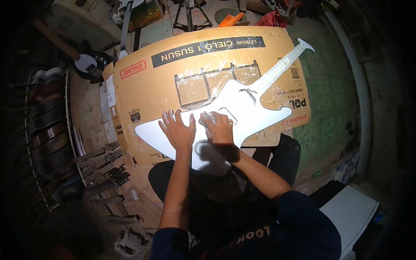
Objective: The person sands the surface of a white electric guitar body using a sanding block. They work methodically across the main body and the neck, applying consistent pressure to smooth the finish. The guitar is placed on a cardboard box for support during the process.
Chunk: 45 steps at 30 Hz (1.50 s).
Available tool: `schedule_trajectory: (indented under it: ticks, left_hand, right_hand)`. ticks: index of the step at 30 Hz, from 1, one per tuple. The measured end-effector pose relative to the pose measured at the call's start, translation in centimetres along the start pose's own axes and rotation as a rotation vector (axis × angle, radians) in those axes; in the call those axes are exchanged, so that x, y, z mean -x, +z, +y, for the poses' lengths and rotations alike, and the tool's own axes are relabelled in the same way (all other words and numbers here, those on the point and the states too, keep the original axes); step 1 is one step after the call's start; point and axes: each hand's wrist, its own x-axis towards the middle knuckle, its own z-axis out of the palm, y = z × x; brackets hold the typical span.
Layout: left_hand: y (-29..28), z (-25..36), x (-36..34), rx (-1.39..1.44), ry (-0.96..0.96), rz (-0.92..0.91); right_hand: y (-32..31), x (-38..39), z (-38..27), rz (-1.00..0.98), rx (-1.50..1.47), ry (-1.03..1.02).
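A white electric guitar (255, 113) with an angular body lies on the cardboard, its neck pointing to the far right. Dark cavities show in its face, and no strings are on it. My left hand (179, 131) rests flat on the left part of the body, fingers spread. Beside it, my right hand (221, 130) presses on the same white surface. Its fingers are bent over a small greyish pad (209, 118), mostly hidden; I cannot tell its exact kind.
Under the guitar lies a large printed cardboard sheet (143, 95). Several guitar bodies (54, 117) stand in a rack at the left. A banjo-like instrument (86, 63) leans at the far left. An orange object (232, 19) and a black stand (189, 17) are beyond the cardboard.
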Motion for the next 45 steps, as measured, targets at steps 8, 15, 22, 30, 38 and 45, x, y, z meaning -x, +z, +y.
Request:
schedule_trajectory:
  ticks: [8,15,22,30,38,45]
  left_hand:
    - [0.1,0.1,-0.1,0.005,-0.001,0.005]
    - [0.1,-0.4,0.1,0.004,0.002,0.024]
    - [0.5,-0.1,0.3,-0.015,0.007,0.029]
    - [0.4,0.0,0.0,-0.043,0.016,0.019]
    - [0.1,-0.2,0.3,-0.04,-0.007,0.004]
    - [0.5,0.1,0.0,-0.046,0.016,0.021]
  right_hand:
    - [-2.2,-4.3,3.8,0.124,0.057,0.216]
    - [-1.0,-2.7,3.2,-0.046,-0.041,0.058]
    - [-3.4,-5.2,6.5,0.122,0.083,0.275]
    - [-4.4,-8.2,7.4,0.218,0.018,0.196]
    - [-5.6,5.4,9.6,0.144,-0.088,0.075]
    - [-4.7,-5.4,7.5,0.14,-0.126,-0.005]
